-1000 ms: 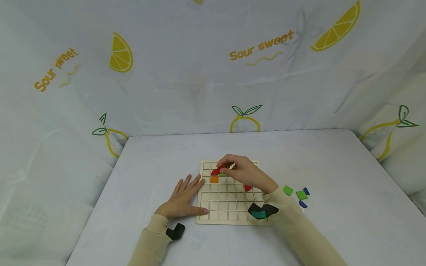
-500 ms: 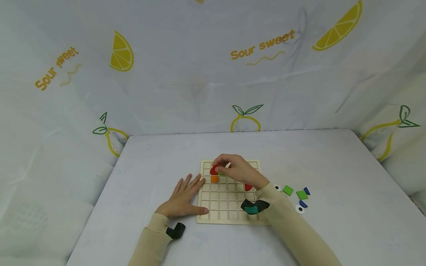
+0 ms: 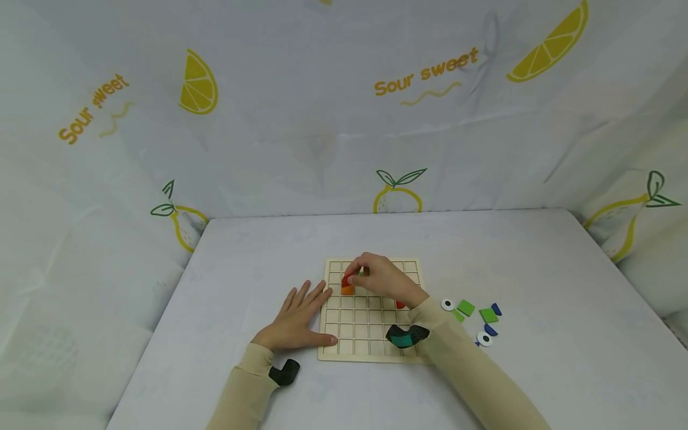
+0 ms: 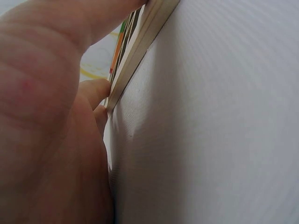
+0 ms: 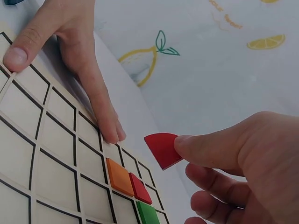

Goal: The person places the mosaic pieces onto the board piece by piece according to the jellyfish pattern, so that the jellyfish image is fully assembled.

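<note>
My right hand pinches a red quarter-circle tile between thumb and fingers, above the far left part of a wooden grid board. Below it on the board sit an orange square tile, a red tile beside it and a green tile. My left hand lies with fingers spread at the board's left edge, thumb and fingertips on the rim. In the left wrist view the same hand runs along the board's side.
Another red tile shows at the board's right side, partly covered by my right wrist. To the right of the board lie several green tiles, blue half-round pieces and white eye discs on the white tabletop.
My right hand has shifted a little left with the red tile, then slightly nearer over the orange tile. The eye discs came into view beside the sleeve. My left hand stays put.
</note>
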### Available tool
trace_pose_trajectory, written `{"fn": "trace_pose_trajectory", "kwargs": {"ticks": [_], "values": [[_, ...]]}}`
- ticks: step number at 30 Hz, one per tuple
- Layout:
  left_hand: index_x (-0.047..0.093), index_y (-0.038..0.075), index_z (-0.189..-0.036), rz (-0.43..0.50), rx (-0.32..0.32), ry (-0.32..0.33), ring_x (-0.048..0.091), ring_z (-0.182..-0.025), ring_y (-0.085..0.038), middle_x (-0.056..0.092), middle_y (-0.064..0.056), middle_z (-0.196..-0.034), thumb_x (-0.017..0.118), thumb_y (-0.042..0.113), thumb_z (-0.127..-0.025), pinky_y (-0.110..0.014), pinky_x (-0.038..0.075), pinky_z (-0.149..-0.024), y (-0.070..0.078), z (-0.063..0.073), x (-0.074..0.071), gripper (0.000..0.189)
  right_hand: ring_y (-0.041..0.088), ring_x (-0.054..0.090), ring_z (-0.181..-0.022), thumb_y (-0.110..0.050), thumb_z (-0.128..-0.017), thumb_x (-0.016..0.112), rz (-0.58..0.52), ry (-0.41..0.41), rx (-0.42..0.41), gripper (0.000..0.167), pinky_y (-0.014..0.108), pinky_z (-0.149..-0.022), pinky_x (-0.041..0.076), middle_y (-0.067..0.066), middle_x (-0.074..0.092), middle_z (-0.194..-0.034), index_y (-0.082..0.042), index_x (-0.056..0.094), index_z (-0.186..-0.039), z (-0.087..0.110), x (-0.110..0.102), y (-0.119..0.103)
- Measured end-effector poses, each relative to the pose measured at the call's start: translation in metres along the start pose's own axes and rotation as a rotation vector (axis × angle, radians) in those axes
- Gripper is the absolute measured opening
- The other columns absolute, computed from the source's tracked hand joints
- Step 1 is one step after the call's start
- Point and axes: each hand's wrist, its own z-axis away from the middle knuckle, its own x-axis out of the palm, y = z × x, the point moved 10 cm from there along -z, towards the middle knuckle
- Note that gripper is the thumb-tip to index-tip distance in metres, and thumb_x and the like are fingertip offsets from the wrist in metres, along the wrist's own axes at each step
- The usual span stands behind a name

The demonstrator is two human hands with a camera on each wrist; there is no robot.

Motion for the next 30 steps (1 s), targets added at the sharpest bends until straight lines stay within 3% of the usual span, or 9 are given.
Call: {"fn": "trace_pose_trajectory", "kwargs": {"ticks": [5, 13, 22, 30], "values": [[0.022, 0.020, -0.163, 0.003, 0.001, -0.001, -0.008, -0.160, -0.029, 0.009, 0.000, -0.173, 0.071, 0.065, -0.081, -0.056, -0.010, -0.128, 0.000, 0.000, 0.000, 0.106, 0.014, 0.052, -0.082, -0.018, -0.099, 0.066, 0.027, -0.053, 0.059, 0.014, 0.027, -0.073, 0.045, -0.002, 0.071, -0.103, -0.015, 0.075, -0.109, 0.000, 0.008, 0.008], [0.023, 0.022, -0.163, 0.009, 0.012, 0.024, -0.007, -0.160, -0.029, 0.011, 0.000, -0.173, 0.072, 0.067, -0.080, -0.055, -0.010, -0.128, 0.000, 0.002, -0.002, 0.107, 0.013, 0.056, -0.087, -0.011, -0.098, 0.065, 0.033, -0.105, 0.061, 0.013, 0.027, -0.079, 0.047, -0.002, 0.071, -0.103, -0.016, 0.076, -0.102, -0.001, 0.021, 0.013], [0.021, 0.024, -0.163, -0.021, -0.035, -0.019, -0.010, -0.161, -0.025, 0.007, 0.005, -0.173, 0.072, 0.065, -0.081, -0.053, -0.010, -0.129, -0.004, -0.001, 0.000, 0.105, 0.014, 0.057, -0.091, -0.008, -0.097, 0.062, 0.110, -0.098, 0.005, 0.017, 0.029, -0.084, 0.050, -0.001, 0.070, -0.104, -0.015, 0.077, -0.100, -0.003, 0.029, 0.008], [0.022, 0.024, -0.163, -0.032, -0.029, -0.021, -0.010, -0.160, -0.024, 0.006, 0.007, -0.173, 0.072, 0.065, -0.082, -0.053, -0.010, -0.129, -0.004, -0.001, 0.000, 0.104, 0.012, 0.058, -0.088, -0.008, -0.097, 0.064, 0.169, -0.115, -0.054, 0.015, 0.029, -0.083, 0.052, 0.000, 0.072, -0.101, -0.010, 0.078, -0.103, -0.005, 0.037, -0.003]]}}
